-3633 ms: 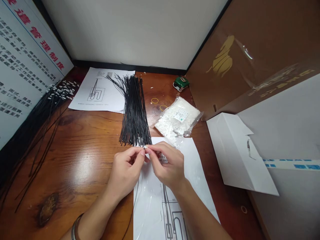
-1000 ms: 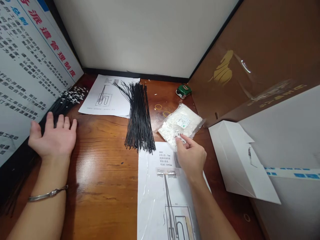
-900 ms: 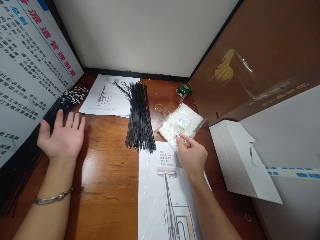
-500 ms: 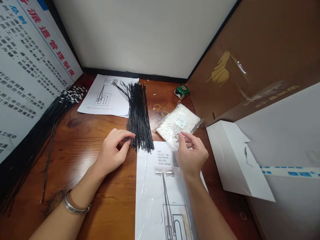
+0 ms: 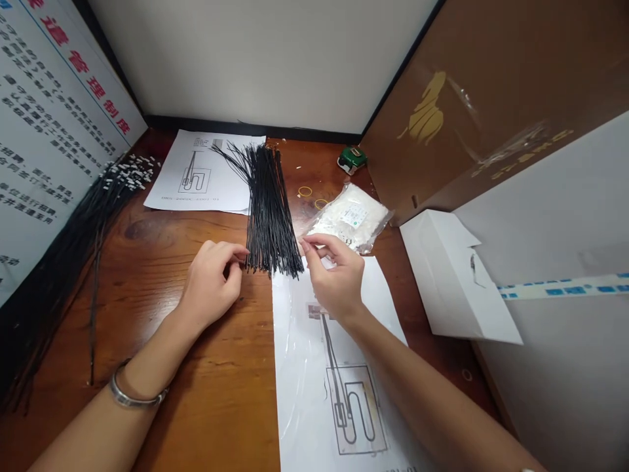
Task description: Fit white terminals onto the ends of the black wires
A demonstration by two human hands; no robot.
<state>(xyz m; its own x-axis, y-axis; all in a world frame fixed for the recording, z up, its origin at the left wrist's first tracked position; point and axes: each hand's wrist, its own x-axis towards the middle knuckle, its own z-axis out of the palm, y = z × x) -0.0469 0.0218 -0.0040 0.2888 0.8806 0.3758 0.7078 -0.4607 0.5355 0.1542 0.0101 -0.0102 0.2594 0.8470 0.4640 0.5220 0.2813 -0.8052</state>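
A thick bundle of black wires (image 5: 270,210) lies on the wooden table, loose ends toward me. At its left edge, my left hand (image 5: 213,278) has thumb and forefinger closed at the end of a black wire. My right hand (image 5: 337,275) is just right of the bundle's near ends, thumb and forefinger pinched together; whatever sits between them is too small to make out. Behind that hand lies a clear bag of small white parts (image 5: 361,213), bearing a label. A printed drawing sheet (image 5: 299,373) under a clear cover extends beneath my right hand and forearm.
More black wires with white ends (image 5: 130,174) lie at the left. A second drawing sheet (image 5: 164,187) is partly under the bundle. Yellow rubber bands (image 5: 305,191) and a green tape measure (image 5: 352,158) sit farther back. A brown box (image 5: 472,78) and white folded card (image 5: 447,282) flank the right.
My right hand has moved left from beside the bag to the bundle's right edge. My left hand has drawn slightly left. The camera view has shifted a little.
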